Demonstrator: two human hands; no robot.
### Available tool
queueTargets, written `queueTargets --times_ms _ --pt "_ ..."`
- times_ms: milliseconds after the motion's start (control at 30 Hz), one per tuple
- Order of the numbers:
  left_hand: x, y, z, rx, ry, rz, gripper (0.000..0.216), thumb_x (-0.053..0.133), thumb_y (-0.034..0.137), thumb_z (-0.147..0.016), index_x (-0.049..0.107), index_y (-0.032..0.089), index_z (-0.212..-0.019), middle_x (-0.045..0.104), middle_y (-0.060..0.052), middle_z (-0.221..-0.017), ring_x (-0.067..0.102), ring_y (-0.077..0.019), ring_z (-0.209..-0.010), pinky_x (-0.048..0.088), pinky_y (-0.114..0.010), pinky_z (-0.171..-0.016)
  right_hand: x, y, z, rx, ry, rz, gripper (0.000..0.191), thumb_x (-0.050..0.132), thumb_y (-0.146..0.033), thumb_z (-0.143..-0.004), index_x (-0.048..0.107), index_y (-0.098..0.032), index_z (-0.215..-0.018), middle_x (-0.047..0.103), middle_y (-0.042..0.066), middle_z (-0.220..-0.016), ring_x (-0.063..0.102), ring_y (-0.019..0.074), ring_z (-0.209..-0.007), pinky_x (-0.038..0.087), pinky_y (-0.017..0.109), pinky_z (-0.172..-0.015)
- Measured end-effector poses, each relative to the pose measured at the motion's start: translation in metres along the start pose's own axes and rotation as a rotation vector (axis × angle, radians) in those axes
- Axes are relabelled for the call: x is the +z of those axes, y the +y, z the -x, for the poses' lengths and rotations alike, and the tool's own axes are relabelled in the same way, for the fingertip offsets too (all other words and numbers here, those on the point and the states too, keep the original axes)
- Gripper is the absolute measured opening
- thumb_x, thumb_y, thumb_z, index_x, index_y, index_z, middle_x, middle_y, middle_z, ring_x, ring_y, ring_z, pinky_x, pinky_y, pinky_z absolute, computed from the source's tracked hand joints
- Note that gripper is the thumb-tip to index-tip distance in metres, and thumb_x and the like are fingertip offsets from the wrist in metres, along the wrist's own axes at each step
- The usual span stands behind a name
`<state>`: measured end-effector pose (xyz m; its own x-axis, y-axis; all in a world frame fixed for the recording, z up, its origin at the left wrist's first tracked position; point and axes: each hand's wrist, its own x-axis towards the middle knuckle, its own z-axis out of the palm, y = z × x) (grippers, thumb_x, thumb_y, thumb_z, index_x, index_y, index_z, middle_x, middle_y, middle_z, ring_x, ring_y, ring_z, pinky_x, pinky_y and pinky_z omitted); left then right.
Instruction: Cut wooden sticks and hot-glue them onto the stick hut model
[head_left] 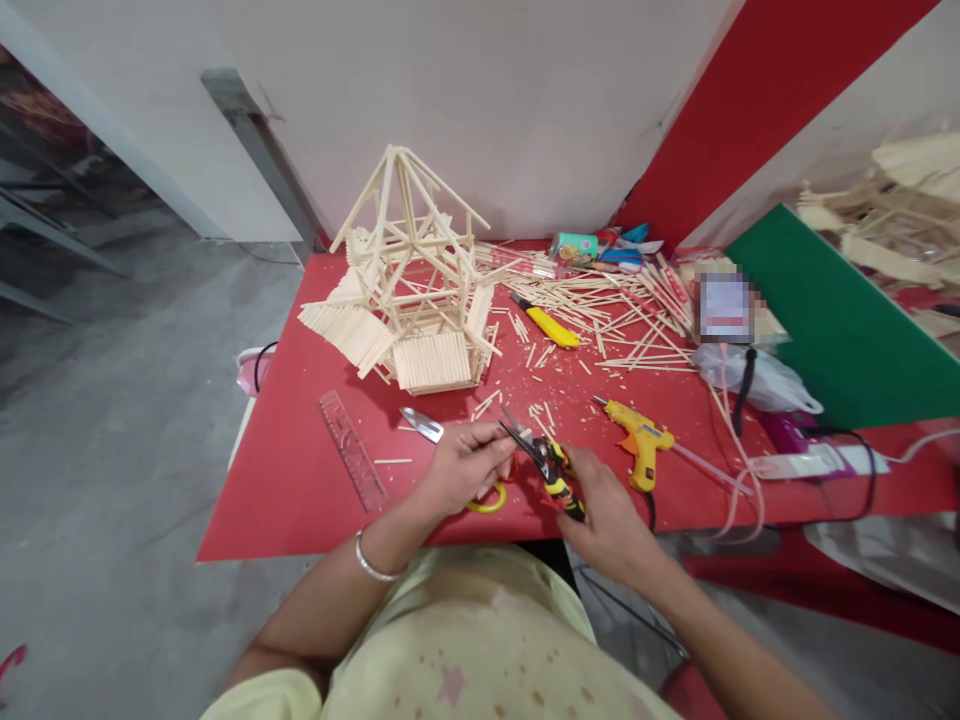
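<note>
My right hand (604, 510) is wrapped round long-nose pliers (553, 478) with black and yellow handles. Their dark jaws are apart and point up and left, close to my left fingertips. My left hand (469, 462) is closed in a pinch by the jaws; what lies between its fingers is too small and covered to make out. Beneath that hand lie scissors (422, 424), their blades and a yellow handle loop showing on either side. Beyond both hands stands a model house of thin wooden sticks (420, 290), with an open pointed roof frame and slatted panels.
A clear ruler (351, 450) lies left of my hands on the red table (262, 480). To the right are a yellow glue gun (639, 438) and a power strip (814, 463). Loose sticks (600, 300) and a yellow cutter knife (551, 325) lie behind, beside a green board (840, 320).
</note>
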<state>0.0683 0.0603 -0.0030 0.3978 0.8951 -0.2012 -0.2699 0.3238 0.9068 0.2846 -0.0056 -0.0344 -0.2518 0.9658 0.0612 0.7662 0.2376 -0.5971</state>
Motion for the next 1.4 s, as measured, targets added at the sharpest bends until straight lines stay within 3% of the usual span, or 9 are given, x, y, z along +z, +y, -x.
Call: queueTargets --times_ms 233,400,567,733,933,1100,1167,1233,1400 --pt "0.0 0.0 -0.003 -0.064 -0.008 0.131 0.038 0.078 0.046 -0.075 0.061 0.013 -0.069 0.057 0.003 -0.051 0.028 0.0 -0.026 0.013 -0.016 -0.029 -0.008 -0.002 0.002 -0.004 -0.072 -0.121 0.078 0.054 -0.014 -0.073 0.033 -0.02 -0.148 0.052 0.014 -0.141 0.049 0.0302 -0.133 0.04 0.051 -0.112" --pt "-0.008 -0.002 -0.005 -0.038 0.028 0.029 0.036 0.073 0.049 -0.081 0.064 0.014 -0.08 0.053 0.006 -0.05 0.031 -0.0017 -0.028 0.016 -0.016 -0.03 -0.017 -0.011 0.004 0.067 -0.122 -0.311 0.066 0.055 -0.016 -0.08 0.04 -0.023 -0.144 0.059 0.011 -0.138 0.057 0.0264 -0.126 0.046 0.044 -0.108" --pt "-0.012 -0.005 -0.007 0.014 0.051 -0.14 0.041 0.07 0.054 -0.082 0.067 0.013 -0.081 0.05 0.006 -0.047 0.036 -0.0035 -0.034 0.025 -0.016 -0.035 -0.017 -0.015 0.006 0.111 -0.166 -0.314 0.056 0.054 -0.017 -0.081 0.049 -0.02 -0.136 0.065 0.011 -0.13 0.061 0.0262 -0.121 0.049 0.041 -0.104" --pt "-0.013 -0.01 -0.009 0.033 0.07 -0.158 0.043 0.071 0.055 -0.081 0.068 0.012 -0.081 0.049 0.006 -0.046 0.035 -0.0041 -0.036 0.026 -0.017 -0.038 -0.016 -0.015 0.006 0.123 -0.186 -0.322 0.057 0.054 -0.018 -0.081 0.046 -0.019 -0.138 0.062 0.013 -0.133 0.06 0.026 -0.122 0.047 0.042 -0.105" --pt "-0.011 -0.004 -0.008 0.067 0.041 -0.152 0.041 0.073 0.053 -0.08 0.068 0.013 -0.078 0.049 0.005 -0.048 0.037 -0.0046 -0.04 0.029 -0.018 -0.04 -0.018 -0.024 0.006 0.129 -0.236 -0.45 0.046 0.049 -0.015 -0.076 0.057 -0.02 -0.121 0.067 0.007 -0.121 0.061 0.0239 -0.11 0.049 0.038 -0.099" --pt "-0.016 -0.007 -0.01 0.083 -0.021 -0.04 0.041 0.074 0.053 -0.079 0.07 0.012 -0.083 0.049 0.005 -0.048 0.036 -0.0038 -0.037 0.026 -0.017 -0.038 -0.02 -0.028 0.014 0.296 -0.425 -0.726 0.026 0.051 -0.021 -0.066 0.06 -0.019 -0.09 0.065 0.0 -0.082 0.059 0.0187 -0.075 0.051 0.029 -0.068" --pt "-0.019 -0.012 -0.012 0.096 0.01 -0.002 0.039 0.074 0.051 -0.08 0.07 0.013 -0.084 0.05 0.006 -0.049 0.035 -0.0028 -0.034 0.023 -0.017 -0.036 -0.019 -0.025 0.014 0.335 -0.457 -0.774 0.025 0.051 -0.023 -0.064 0.06 -0.018 -0.087 0.063 0.001 -0.075 0.058 0.0179 -0.069 0.047 0.027 -0.061" --pt "-0.022 -0.016 -0.013 0.104 0.052 0.0 0.035 0.073 0.047 -0.083 0.07 0.013 -0.085 0.055 0.005 -0.052 0.036 -0.0023 -0.032 0.023 -0.016 -0.034 -0.018 -0.018 0.01 0.321 -0.38 -0.64 0.028 0.051 -0.023 -0.067 0.062 -0.018 -0.092 0.064 0.003 -0.077 0.06 0.0195 -0.071 0.048 0.028 -0.062" --pt "-0.025 -0.013 -0.008 0.094 0.092 0.005 0.032 0.071 0.044 -0.084 0.067 0.013 -0.09 0.072 -0.003 -0.069 0.041 -0.0024 -0.032 0.028 -0.016 -0.032 -0.019 0.004 -0.008 0.428 -0.102 0.171 0.037 0.056 -0.025 -0.077 0.062 -0.018 -0.112 0.068 0.011 -0.093 0.065 0.027 -0.083 0.048 0.036 -0.07"
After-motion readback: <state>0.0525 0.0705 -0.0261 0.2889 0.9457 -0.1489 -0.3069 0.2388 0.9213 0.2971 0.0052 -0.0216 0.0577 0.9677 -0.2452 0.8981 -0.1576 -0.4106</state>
